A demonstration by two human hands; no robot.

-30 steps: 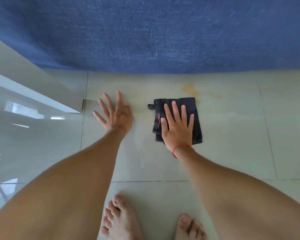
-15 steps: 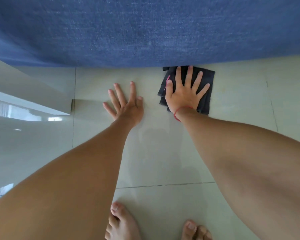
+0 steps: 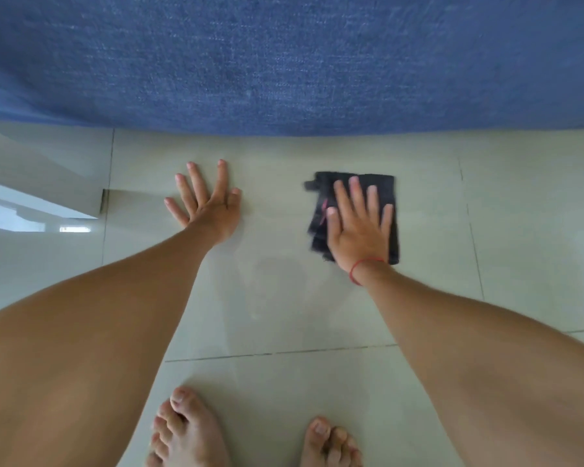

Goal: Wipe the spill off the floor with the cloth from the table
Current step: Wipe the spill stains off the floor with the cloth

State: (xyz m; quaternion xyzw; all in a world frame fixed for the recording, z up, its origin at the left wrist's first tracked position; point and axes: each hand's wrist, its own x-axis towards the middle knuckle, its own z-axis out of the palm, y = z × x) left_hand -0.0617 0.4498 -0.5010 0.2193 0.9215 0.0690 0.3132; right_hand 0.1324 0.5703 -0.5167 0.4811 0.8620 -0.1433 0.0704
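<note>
A folded black cloth [image 3: 318, 227] lies on the pale tiled floor [image 3: 520, 230], a little in front of the blue fabric edge. My right hand [image 3: 359, 230], with a red string at the wrist, presses flat on the cloth with its fingers spread. Left of it, my left hand [image 3: 209, 207] rests flat on the bare tile, fingers apart and holding nothing. No yellow stain shows on the floor; a faint damp sheen [image 3: 277, 284] lies on the tile between my arms.
A large blue fabric surface [image 3: 284, 62] fills the top of the view and overhangs the floor. A white glossy furniture corner [image 3: 41, 183] stands at the left. My bare feet [image 3: 186, 429] are at the bottom.
My right hand pushed the cloth forward to the blue fabric edge over the yellow stain, then drew it back toward me. The stain no longer shows. My left hand stayed planted.
</note>
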